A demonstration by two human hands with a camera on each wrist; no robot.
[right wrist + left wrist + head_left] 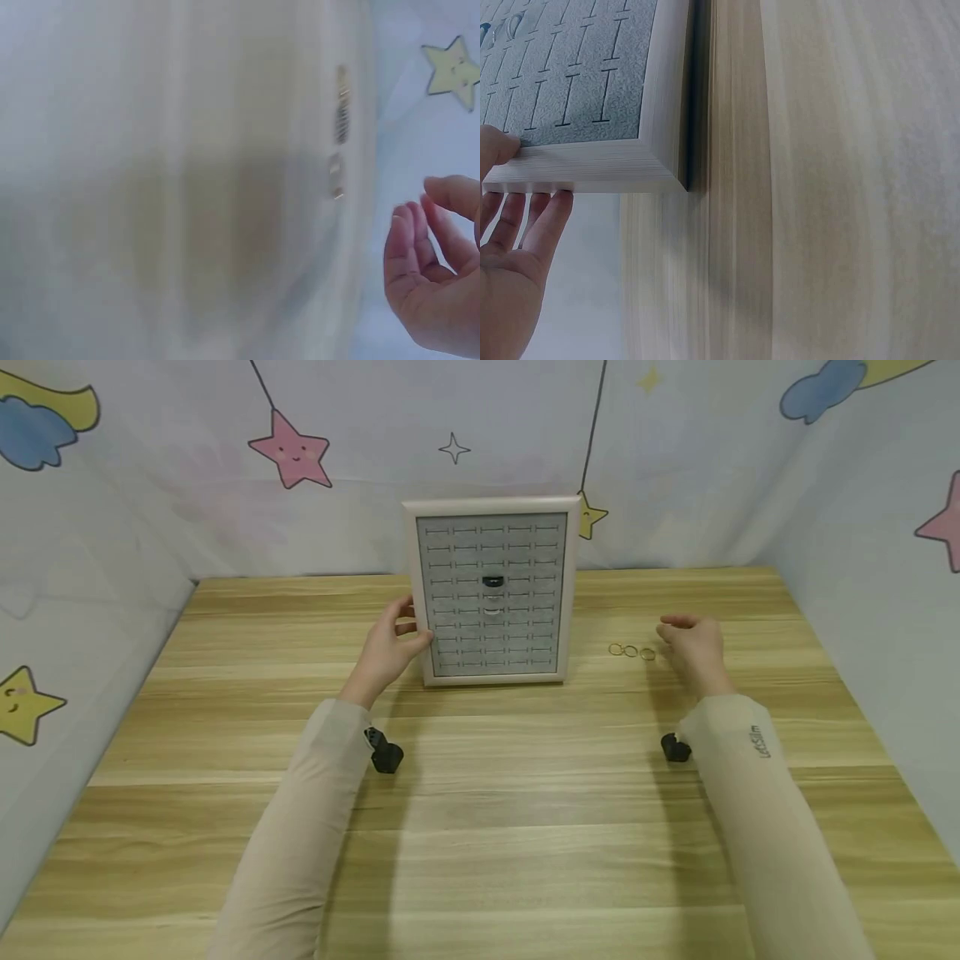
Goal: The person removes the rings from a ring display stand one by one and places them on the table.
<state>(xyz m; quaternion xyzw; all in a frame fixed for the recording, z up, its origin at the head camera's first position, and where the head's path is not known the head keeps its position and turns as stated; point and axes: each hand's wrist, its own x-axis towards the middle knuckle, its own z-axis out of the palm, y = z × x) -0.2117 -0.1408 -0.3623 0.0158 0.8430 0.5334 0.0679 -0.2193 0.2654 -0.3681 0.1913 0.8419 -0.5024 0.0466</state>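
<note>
A white-framed ring display board [495, 681] with grey slotted foam stands upright at the back of the table. My left hand [386, 652] grips its left side, thumb on the front edge and fingers behind; the left wrist view shows the thumb [499, 146] over the frame [577, 166]. A black ring [492, 582] and two pale silvery rings [492, 610] sit in the middle column of slots. Three gold rings [631, 652] lie in a row on the table, right of the board. Just beyond their right end is my right hand [696, 652], fingers loosely bent, nothing visible between them.
The wood-grain table [525, 827] reaches back to a white curtain [360, 527] printed with stars and clouds. More curtain hangs along both sides. A small black wrist camera [386, 756] is on the left forearm, another black device [676, 748] on the right.
</note>
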